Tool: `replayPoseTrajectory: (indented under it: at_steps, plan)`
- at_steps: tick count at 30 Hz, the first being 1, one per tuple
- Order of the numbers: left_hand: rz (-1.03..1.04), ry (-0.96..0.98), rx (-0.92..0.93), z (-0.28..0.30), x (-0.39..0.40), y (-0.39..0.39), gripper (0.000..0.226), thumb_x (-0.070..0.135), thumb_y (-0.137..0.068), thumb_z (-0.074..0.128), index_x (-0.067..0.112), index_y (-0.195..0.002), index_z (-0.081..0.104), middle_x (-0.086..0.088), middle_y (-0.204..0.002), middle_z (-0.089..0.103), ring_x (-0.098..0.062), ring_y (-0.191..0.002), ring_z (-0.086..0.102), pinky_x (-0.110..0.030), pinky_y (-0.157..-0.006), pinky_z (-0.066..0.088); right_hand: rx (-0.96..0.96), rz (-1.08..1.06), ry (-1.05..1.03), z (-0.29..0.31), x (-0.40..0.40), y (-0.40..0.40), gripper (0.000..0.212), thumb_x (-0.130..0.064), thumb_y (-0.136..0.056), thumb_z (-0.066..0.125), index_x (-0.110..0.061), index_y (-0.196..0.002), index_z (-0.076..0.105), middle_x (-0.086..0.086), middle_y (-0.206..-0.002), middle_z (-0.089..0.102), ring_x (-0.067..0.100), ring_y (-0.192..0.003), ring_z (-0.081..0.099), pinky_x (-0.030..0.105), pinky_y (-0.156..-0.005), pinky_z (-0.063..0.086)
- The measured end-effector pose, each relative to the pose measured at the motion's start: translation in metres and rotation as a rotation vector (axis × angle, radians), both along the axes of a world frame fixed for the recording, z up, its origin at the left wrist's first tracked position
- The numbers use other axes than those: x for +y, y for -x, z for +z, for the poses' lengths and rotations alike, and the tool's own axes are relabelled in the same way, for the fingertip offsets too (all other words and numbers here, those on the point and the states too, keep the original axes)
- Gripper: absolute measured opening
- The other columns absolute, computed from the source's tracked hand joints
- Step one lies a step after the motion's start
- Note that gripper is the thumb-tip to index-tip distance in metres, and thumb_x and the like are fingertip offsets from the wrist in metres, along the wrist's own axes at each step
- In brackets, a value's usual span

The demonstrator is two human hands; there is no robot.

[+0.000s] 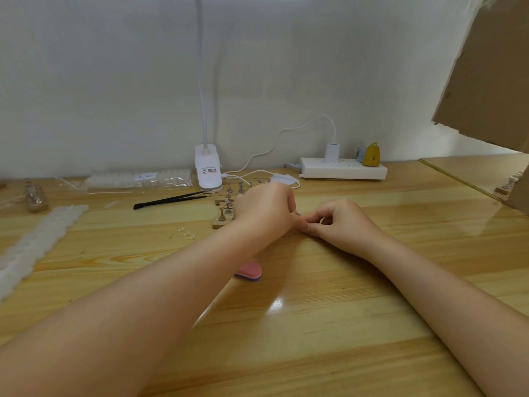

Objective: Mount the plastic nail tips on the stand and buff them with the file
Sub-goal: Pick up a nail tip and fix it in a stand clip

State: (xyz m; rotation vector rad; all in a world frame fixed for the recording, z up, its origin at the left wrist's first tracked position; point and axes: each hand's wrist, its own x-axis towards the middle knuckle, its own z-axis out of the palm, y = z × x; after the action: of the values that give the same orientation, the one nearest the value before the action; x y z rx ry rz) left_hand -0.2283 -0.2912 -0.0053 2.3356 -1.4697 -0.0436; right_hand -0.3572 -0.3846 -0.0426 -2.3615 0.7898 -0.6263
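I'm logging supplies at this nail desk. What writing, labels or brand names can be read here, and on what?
None can be read.
Lamp base: a label with dark print and a red line, too small to read.
Clear packet of nail tips: a white label, its print blurred.

Desk inventory, counted by kind.

Two hands (264,209) (333,222) at centre; one wooden stand (221,222) with small pegs, their number unclear behind the left hand; one pink file (249,271) below centre; one black pair of tweezers (171,199); one white clip lamp (208,170); one white power strip (343,169) with one plug (332,152); one bag of nail tips (137,179) upper left; one white strip of tips (37,245) at left edge.
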Motion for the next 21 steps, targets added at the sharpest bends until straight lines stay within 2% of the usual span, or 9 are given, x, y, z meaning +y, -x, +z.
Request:
replayPoseTrajectory:
  at_steps: [4, 7, 10, 15, 18, 21]
  plan:
    - [-0.036, -0.003, -0.116, 0.002, -0.003, 0.0, 0.026, 0.053, -0.079, 0.069, 0.032, -0.082, 0.055, 0.006, -0.106, 0.064, -0.02, -0.104, 0.058, -0.033, -0.086, 0.043, 0.026, 0.033, 0.019, 0.002, 0.001, 0.002, 0.018, -0.018, -0.081, 0.076, -0.029, -0.095, 0.076, -0.012, -0.08, 0.064, 0.008, -0.069, 0.049, 0.018, -0.065, 0.039]
    - [-0.071, -0.016, -0.246, 0.003, -0.004, 0.0, 0.02, 0.051, -0.085, 0.064, 0.032, -0.091, 0.062, 0.003, -0.109, 0.063, -0.023, -0.106, 0.056, -0.032, -0.083, 0.038, 0.028, 0.043, 0.026, 0.003, 0.0, 0.002, 0.019, -0.018, -0.082, 0.075, -0.032, -0.095, 0.075, -0.011, -0.081, 0.064, 0.008, -0.07, 0.05, 0.017, -0.064, 0.039]
    - [-0.119, -0.002, -0.382, 0.003, -0.005, -0.001, 0.025, 0.051, -0.087, 0.06, 0.03, -0.098, 0.067, 0.003, -0.107, 0.063, -0.023, -0.103, 0.056, -0.031, -0.076, 0.033, 0.028, 0.045, 0.03, 0.002, 0.0, 0.001, 0.017, -0.02, -0.082, 0.075, -0.029, -0.096, 0.076, -0.007, -0.084, 0.067, 0.01, -0.073, 0.052, 0.02, -0.067, 0.041]
    - [-0.189, 0.006, -0.519, 0.0, -0.006, 0.003, 0.02, 0.04, -0.093, 0.057, 0.026, -0.099, 0.07, 0.001, -0.104, 0.063, -0.023, -0.098, 0.058, -0.031, -0.074, 0.029, 0.049, 0.025, 0.035, 0.002, 0.001, 0.001, 0.015, -0.023, -0.082, 0.075, -0.026, -0.097, 0.077, -0.003, -0.09, 0.069, 0.018, -0.081, 0.058, 0.03, -0.076, 0.046]
    - [-0.245, 0.037, -0.562, -0.004, -0.001, 0.001, 0.019, 0.033, -0.096, 0.052, 0.025, -0.097, 0.069, 0.002, -0.102, 0.06, -0.023, -0.094, 0.057, -0.032, -0.072, 0.029, 0.036, 0.024, 0.031, 0.001, 0.001, 0.001, 0.015, -0.023, -0.082, 0.075, -0.026, -0.096, 0.077, -0.008, -0.087, 0.068, 0.014, -0.075, 0.055, 0.026, -0.071, 0.045]
    - [-0.286, 0.055, -0.625, -0.007, 0.004, 0.001, 0.02, 0.027, -0.095, 0.048, 0.022, -0.094, 0.068, 0.003, -0.091, 0.05, -0.022, -0.092, 0.051, -0.033, -0.072, 0.025, 0.034, 0.022, 0.033, 0.001, 0.002, 0.0, 0.016, -0.023, -0.081, 0.076, -0.025, -0.097, 0.077, -0.01, -0.085, 0.067, 0.012, -0.073, 0.054, 0.024, -0.071, 0.044]
